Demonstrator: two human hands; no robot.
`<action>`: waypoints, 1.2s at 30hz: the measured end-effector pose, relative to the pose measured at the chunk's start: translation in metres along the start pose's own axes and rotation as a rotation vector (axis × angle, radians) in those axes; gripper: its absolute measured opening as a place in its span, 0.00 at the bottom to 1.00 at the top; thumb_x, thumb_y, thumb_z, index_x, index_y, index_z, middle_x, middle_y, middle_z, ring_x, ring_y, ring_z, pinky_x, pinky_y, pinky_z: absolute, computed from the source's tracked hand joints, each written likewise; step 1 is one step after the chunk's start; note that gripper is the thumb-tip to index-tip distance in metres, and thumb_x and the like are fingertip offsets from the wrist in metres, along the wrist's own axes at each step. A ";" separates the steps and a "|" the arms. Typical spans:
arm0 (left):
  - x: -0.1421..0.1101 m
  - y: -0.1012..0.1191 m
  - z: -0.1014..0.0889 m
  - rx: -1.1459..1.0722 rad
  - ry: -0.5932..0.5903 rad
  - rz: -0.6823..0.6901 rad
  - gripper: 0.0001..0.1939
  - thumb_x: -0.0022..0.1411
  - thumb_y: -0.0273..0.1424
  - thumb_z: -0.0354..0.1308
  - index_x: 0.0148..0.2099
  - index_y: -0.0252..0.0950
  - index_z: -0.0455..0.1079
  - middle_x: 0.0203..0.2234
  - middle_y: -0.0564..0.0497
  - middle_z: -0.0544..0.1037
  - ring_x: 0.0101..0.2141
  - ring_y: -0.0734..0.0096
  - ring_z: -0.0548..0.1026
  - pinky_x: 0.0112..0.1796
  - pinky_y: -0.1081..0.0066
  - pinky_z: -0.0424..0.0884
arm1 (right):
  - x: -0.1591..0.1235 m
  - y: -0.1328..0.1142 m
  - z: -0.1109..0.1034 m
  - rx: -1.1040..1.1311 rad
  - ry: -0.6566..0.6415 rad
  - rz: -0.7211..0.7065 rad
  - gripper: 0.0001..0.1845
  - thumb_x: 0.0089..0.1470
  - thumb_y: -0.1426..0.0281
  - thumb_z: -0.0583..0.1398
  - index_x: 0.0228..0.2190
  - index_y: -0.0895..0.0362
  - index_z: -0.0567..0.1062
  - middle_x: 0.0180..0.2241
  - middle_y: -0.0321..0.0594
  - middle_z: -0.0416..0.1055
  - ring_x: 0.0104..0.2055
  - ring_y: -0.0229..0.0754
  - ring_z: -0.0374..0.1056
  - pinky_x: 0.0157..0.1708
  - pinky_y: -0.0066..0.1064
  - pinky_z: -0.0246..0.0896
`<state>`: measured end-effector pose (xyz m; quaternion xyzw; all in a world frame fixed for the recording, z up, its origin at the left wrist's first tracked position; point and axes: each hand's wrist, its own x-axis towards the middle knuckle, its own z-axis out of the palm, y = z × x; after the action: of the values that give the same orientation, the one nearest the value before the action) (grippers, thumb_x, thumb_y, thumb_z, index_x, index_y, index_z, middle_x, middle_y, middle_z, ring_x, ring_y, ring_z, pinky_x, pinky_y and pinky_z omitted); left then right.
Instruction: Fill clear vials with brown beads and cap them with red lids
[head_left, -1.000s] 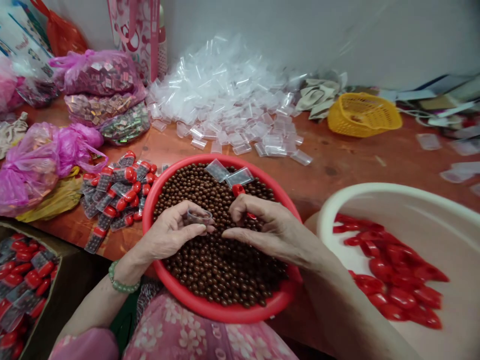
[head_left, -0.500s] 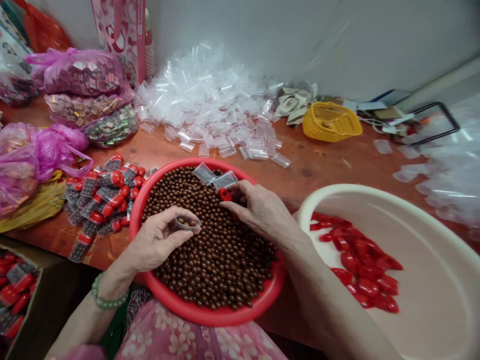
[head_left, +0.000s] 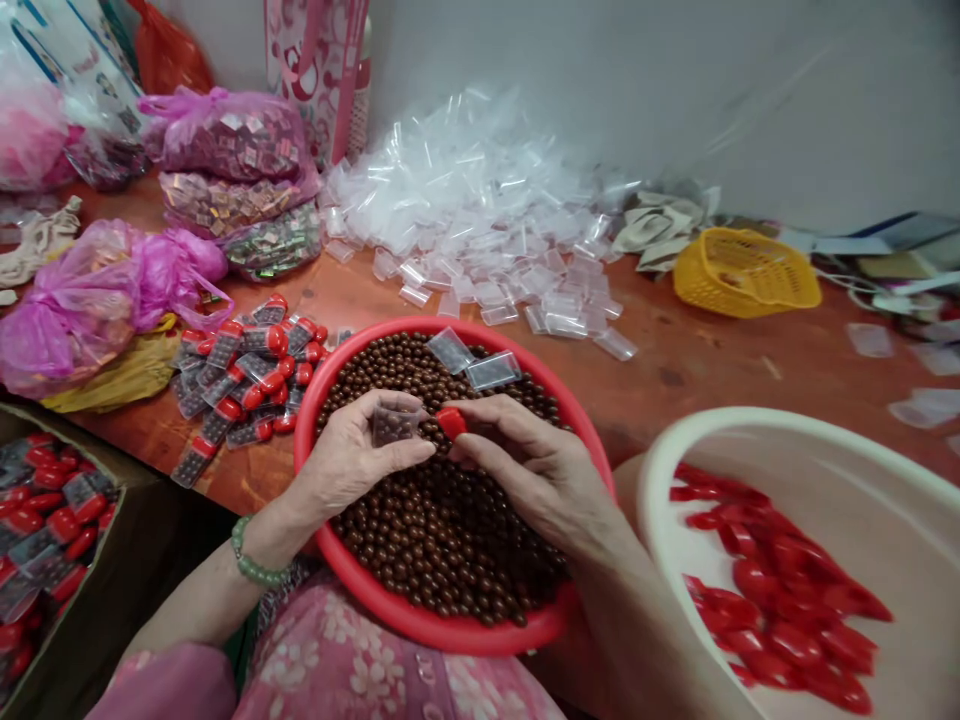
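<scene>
Above a red basin of small round brown balls, my left hand pinches a clear plastic sleeve on its side. A few balls seem to show through its wall. Close to the sleeve's right end, my right hand grips a red plastic cap between thumb and fingers. Cap and sleeve are near each other, with a small gap visible. Two more clear sleeves lie on the balls at the basin's far side.
Left of the basin lies a pile of filled, red-capped packs; a box holds more. A white tub with red caps stands right. Behind are a heap of clear sleeves, a yellow basket and pink bags.
The sleeve has turned from open-end-up toward me onto its side, facing right. My right hand has brought the red cap down toward it. The whole view has shifted left.
</scene>
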<state>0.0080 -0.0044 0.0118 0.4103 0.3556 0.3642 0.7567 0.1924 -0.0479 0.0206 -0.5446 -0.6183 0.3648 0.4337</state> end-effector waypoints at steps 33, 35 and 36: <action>-0.001 -0.003 0.003 0.018 0.094 -0.057 0.14 0.45 0.29 0.71 0.35 0.32 0.72 0.30 0.52 0.78 0.32 0.74 0.74 0.41 0.70 0.71 | -0.015 0.009 0.025 -0.536 -0.026 -0.333 0.22 0.64 0.69 0.54 0.59 0.56 0.66 0.46 0.49 0.77 0.47 0.46 0.75 0.46 0.37 0.74; -0.001 -0.006 0.002 -0.036 0.085 -0.065 0.15 0.45 0.29 0.71 0.36 0.32 0.73 0.32 0.52 0.78 0.33 0.75 0.75 0.42 0.70 0.71 | -0.017 0.007 0.027 -0.544 -0.054 -0.293 0.25 0.64 0.71 0.52 0.62 0.57 0.61 0.49 0.51 0.74 0.50 0.46 0.73 0.48 0.38 0.73; -0.001 -0.006 0.001 -0.059 0.081 -0.064 0.15 0.45 0.28 0.71 0.37 0.32 0.73 0.32 0.52 0.78 0.33 0.75 0.75 0.42 0.70 0.71 | -0.017 0.005 0.027 -0.541 -0.060 -0.275 0.26 0.64 0.72 0.52 0.62 0.57 0.61 0.49 0.51 0.73 0.51 0.46 0.72 0.48 0.38 0.73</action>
<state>0.0098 -0.0085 0.0069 0.3613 0.3878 0.3664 0.7647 0.1698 -0.0635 0.0039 -0.5405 -0.7735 0.1405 0.2997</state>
